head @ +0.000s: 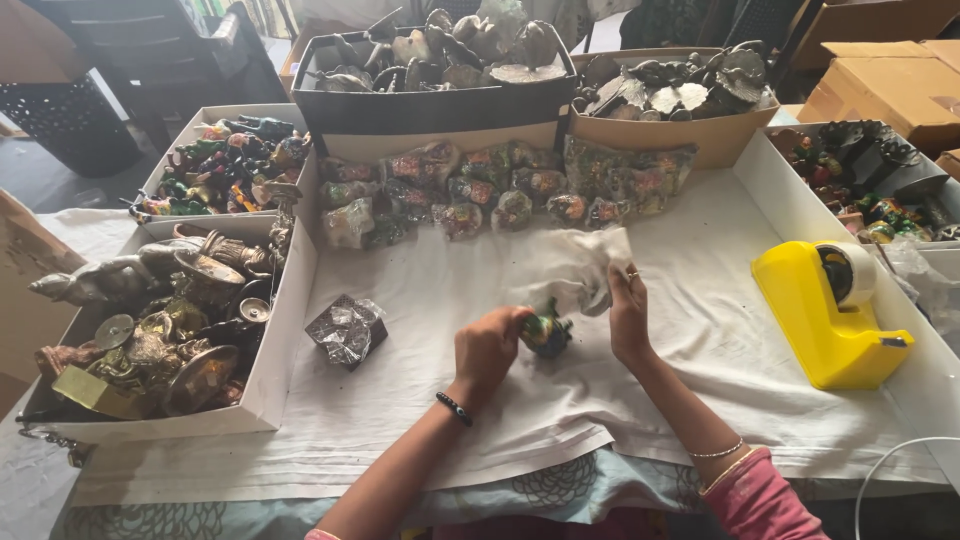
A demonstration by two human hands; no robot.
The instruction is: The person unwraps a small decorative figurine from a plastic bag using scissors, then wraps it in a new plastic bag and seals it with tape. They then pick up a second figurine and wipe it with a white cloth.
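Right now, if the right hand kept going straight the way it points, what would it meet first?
The right hand points away from the person, gripping the white cloth. Beyond that, it would probably meet the row of plastic-wrapped figurines, though depth is uncertain.

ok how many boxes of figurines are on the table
5 at least: two white boxes at left, a black one and a tan one at the back, one at right, partly cut off.

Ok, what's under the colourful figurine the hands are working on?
The figurine sits on a white cloth spread over the table. The left hand covers its near side; the contact underneath is hidden.
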